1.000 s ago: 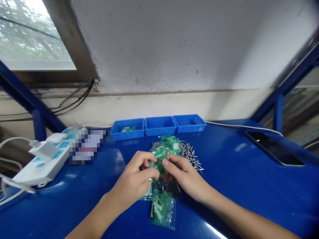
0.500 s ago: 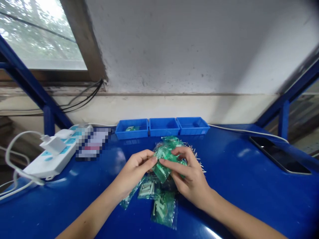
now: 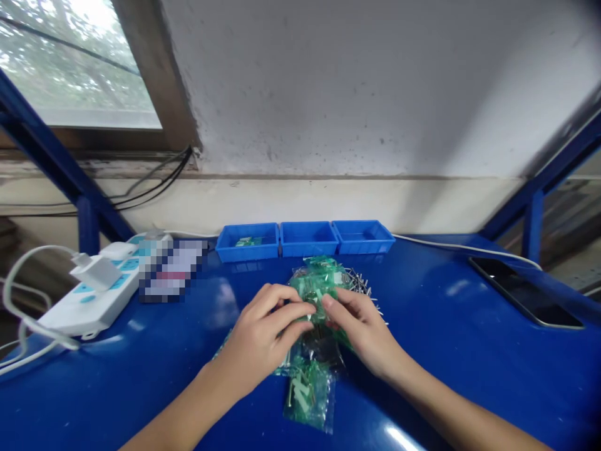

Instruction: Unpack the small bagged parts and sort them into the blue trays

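Over a heap of small clear-green plastic bags (image 3: 323,266), my two hands meet at mid-table. My right hand (image 3: 369,329) is closed, thumb and fingers pinching a green plastic bag (image 3: 318,293). My left hand (image 3: 267,329) is closed too, its fingertips on the lower left part of the same bag. Below them lies another bag (image 3: 305,398) with pale wall plugs and screws inside. More bags are partly hidden under my left hand. Behind my right hand, loose screws (image 3: 359,282) spread in a pile.
Three blue bins stand in a row at the back: the left bin (image 3: 248,253) holds a few bags, beside the middle bin (image 3: 307,248) and right bin (image 3: 364,245). A power strip (image 3: 89,307) with cables and a blurred phone-like object (image 3: 173,272) lie left, a black phone (image 3: 526,291) right.
My left hand has moved right and turned over the bag, its back now showing. My right thumb has come up on top. The held bag has shifted slightly up and right.
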`<state>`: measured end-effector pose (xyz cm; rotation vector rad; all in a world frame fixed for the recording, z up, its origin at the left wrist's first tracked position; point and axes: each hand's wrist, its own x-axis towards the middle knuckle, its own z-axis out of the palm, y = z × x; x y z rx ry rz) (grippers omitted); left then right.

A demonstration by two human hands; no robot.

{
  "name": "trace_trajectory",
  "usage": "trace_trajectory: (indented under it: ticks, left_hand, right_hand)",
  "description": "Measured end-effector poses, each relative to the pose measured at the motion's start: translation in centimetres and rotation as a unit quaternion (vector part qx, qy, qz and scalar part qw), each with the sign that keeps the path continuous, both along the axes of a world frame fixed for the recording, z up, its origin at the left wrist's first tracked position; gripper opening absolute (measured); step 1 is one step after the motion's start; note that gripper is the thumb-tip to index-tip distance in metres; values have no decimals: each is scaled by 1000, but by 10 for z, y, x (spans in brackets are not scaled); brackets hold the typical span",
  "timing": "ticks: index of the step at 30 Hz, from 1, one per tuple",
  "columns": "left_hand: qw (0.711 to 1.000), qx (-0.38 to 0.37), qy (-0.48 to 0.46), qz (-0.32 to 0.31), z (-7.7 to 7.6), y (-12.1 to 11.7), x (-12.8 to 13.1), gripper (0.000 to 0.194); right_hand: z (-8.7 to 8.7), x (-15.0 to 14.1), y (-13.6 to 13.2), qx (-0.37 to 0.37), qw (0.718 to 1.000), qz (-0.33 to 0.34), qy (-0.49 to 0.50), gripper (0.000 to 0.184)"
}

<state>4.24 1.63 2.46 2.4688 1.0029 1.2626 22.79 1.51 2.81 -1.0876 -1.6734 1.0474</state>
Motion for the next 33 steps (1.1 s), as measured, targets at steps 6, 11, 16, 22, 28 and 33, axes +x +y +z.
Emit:
trace_trajectory:
  ticks: [6, 11, 16, 22, 28, 33]
  left_hand:
    - [903, -413, -118, 11, 1, 1, -3, 55]
    - [878, -430, -201, 68, 10, 10, -9, 36]
    - [898, -257, -297, 198, 45, 53, -29, 37]
    - [921, -206, -43, 328, 29, 71, -65, 79]
    - [922, -315, 212, 76, -5, 32, -82, 46]
    - [917, -311, 250, -4, 2, 23, -78, 36]
  right_hand:
    - [-10, 3, 0, 264, 951, 14, -158, 30]
    - [-17, 4, 1, 329, 924, 20, -192, 43]
    - [-14, 1, -4, 285, 944, 20, -162, 37]
    - [-10, 1, -8, 271, 945, 29, -179, 26]
    - [-8, 0, -7, 248, 949, 40, -193, 24]
    - [-7, -1, -7, 236, 948, 51, -206, 24]
